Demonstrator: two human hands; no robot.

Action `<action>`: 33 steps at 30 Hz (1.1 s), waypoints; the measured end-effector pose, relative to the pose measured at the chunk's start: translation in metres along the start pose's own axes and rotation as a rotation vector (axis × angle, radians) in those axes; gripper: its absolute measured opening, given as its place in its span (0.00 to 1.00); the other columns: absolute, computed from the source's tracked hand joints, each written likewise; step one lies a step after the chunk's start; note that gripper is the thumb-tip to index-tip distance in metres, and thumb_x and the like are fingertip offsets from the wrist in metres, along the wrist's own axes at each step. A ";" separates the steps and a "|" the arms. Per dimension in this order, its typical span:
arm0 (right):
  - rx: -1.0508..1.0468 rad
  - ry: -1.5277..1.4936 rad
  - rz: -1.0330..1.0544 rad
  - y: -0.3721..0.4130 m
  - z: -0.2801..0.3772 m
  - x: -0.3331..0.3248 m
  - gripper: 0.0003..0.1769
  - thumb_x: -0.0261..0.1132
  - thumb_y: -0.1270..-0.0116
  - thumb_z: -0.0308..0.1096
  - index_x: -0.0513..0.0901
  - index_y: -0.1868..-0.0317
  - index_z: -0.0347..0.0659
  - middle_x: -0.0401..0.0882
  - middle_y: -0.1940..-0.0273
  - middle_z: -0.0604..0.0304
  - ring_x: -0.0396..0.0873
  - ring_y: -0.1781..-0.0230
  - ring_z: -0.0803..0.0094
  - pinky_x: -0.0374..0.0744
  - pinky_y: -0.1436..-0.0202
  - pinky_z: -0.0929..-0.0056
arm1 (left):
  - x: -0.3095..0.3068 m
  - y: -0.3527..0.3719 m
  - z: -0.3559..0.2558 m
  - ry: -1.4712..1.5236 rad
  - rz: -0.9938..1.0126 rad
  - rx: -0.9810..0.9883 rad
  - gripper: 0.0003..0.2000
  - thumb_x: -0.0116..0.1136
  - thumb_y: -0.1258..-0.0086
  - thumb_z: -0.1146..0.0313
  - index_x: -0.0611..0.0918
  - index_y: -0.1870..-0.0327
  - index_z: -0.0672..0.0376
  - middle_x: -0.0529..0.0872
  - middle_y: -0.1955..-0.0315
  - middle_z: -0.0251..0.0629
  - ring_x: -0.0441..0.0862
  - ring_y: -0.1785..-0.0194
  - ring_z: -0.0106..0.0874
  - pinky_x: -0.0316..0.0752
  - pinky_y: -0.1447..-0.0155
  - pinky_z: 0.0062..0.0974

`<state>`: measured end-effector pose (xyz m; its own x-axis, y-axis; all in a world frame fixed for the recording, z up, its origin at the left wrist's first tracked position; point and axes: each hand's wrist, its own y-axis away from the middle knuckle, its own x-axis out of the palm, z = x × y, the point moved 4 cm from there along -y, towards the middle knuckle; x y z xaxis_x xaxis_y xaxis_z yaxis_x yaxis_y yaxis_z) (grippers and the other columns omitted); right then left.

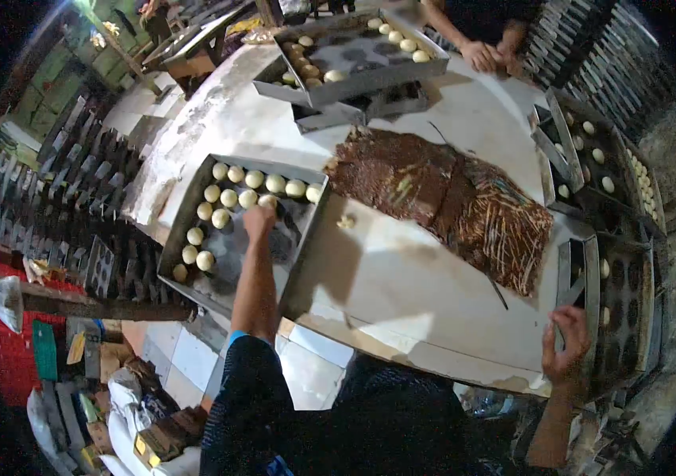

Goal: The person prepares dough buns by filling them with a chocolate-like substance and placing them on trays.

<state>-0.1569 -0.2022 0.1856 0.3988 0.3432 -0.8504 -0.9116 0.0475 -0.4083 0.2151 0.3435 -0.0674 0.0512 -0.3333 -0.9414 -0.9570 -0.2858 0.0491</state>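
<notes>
My left hand (259, 221) reaches into a metal tray (300, 258) at the left of the table. Its fingers are closed at a round pale dough ball (267, 201), which shows just beyond the fingertips. More dough balls (254, 178) stand in rows along the tray's far and left sides. At the table's right edge my right hand (566, 341) is raised, fingers bent and thumb apart, with nothing visible in it. It is beside a dark metal tray (646, 317) holding a few dough balls. A flat brown slab (441, 190) with pale streaks lies mid-table.
Stacked trays with dough balls (378, 83) stand at the far side. More trays (592, 190) line the right. Across the table are another person's hands (490, 59). A small dough scrap (346, 222) and a thin dark stick (498, 293) lie near the slab.
</notes>
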 end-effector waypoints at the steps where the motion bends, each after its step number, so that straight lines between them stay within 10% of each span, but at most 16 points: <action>1: -0.004 0.002 -0.027 0.003 0.012 0.006 0.07 0.59 0.34 0.28 0.79 0.61 0.32 0.75 0.57 0.48 0.77 0.58 0.60 0.76 0.53 0.65 | 0.005 -0.008 -0.004 0.001 -0.042 -0.004 0.30 0.52 0.34 0.44 0.83 0.58 0.70 0.84 0.62 0.61 0.81 0.54 0.57 0.75 0.50 0.48; 6: 0.143 -0.264 -0.026 0.015 0.032 0.043 0.09 0.63 0.39 0.29 0.81 0.58 0.36 0.78 0.61 0.51 0.79 0.59 0.59 0.77 0.53 0.63 | -0.049 0.091 -0.081 0.521 -0.479 0.437 0.17 0.64 0.39 0.67 0.73 0.55 0.67 0.81 0.67 0.54 0.79 0.63 0.53 0.73 0.57 0.47; 9: 0.260 -0.572 0.011 0.018 0.041 0.104 0.11 0.63 0.36 0.31 0.81 0.56 0.34 0.79 0.61 0.51 0.80 0.64 0.64 0.78 0.58 0.66 | -0.081 0.214 -0.139 0.792 -0.169 0.566 0.22 0.65 0.42 0.75 0.70 0.48 0.61 0.83 0.65 0.51 0.85 0.64 0.42 0.76 0.64 0.34; 15: 0.474 -0.933 0.181 0.042 0.080 0.090 0.18 0.66 0.36 0.32 0.81 0.47 0.34 0.83 0.55 0.49 0.83 0.59 0.68 0.80 0.54 0.69 | -0.103 0.406 -0.234 0.967 0.449 0.998 0.48 0.73 0.45 0.70 0.53 0.25 0.61 0.77 0.43 0.48 0.78 0.43 0.34 0.73 0.39 0.31; 20: -0.156 -0.612 -0.173 0.098 0.067 0.008 0.24 0.70 0.41 0.35 0.81 0.45 0.35 0.79 0.44 0.43 0.79 0.44 0.54 0.78 0.43 0.62 | -0.083 0.487 -0.261 1.299 0.792 0.662 0.23 0.64 0.34 0.67 0.77 0.39 0.66 0.77 0.52 0.39 0.75 0.48 0.30 0.71 0.43 0.27; 26: 0.243 -0.704 -0.317 0.171 0.026 -0.037 0.17 0.62 0.35 0.36 0.81 0.50 0.33 0.84 0.56 0.45 0.84 0.56 0.60 0.80 0.51 0.69 | -0.095 0.601 -0.297 1.147 0.213 0.893 0.20 0.59 0.33 0.67 0.79 0.41 0.67 0.79 0.56 0.47 0.75 0.48 0.36 0.72 0.45 0.29; 28: 0.286 -0.654 -0.471 0.194 0.008 -0.035 0.14 0.59 0.32 0.37 0.81 0.55 0.33 0.83 0.66 0.49 0.83 0.67 0.63 0.80 0.59 0.71 | -0.100 0.620 -0.316 1.468 0.437 0.789 0.25 0.57 0.30 0.62 0.73 0.36 0.66 0.78 0.50 0.49 0.71 0.40 0.38 0.70 0.39 0.31; 30: 0.265 -0.825 -0.534 0.192 -0.004 -0.016 0.15 0.56 0.29 0.39 0.81 0.61 0.35 0.81 0.70 0.52 0.80 0.72 0.66 0.78 0.65 0.72 | -0.077 0.619 -0.329 1.230 0.536 1.110 0.27 0.54 0.28 0.57 0.68 0.34 0.67 0.79 0.49 0.48 0.73 0.40 0.37 0.69 0.38 0.31; 32: 0.522 -1.316 -0.470 0.191 -0.032 0.025 0.18 0.53 0.26 0.42 0.81 0.62 0.35 0.81 0.68 0.53 0.79 0.69 0.70 0.77 0.62 0.73 | -0.082 0.616 -0.331 0.992 0.653 0.877 0.23 0.50 0.24 0.58 0.74 0.43 0.73 0.80 0.53 0.61 0.84 0.57 0.44 0.79 0.54 0.33; 33: 0.416 -1.008 -0.427 0.177 -0.032 0.017 0.21 0.51 0.25 0.45 0.80 0.60 0.35 0.80 0.67 0.55 0.77 0.70 0.70 0.76 0.63 0.71 | -0.084 0.610 -0.331 0.994 0.641 0.834 0.22 0.50 0.24 0.59 0.74 0.44 0.74 0.81 0.55 0.60 0.85 0.61 0.41 0.79 0.58 0.33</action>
<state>-0.3078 -0.2175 0.0882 0.5913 0.8047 0.0536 -0.7596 0.5780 -0.2983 -0.2785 -0.1003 0.1524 -0.6010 -0.7741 -0.1988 -0.7577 0.6310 -0.1663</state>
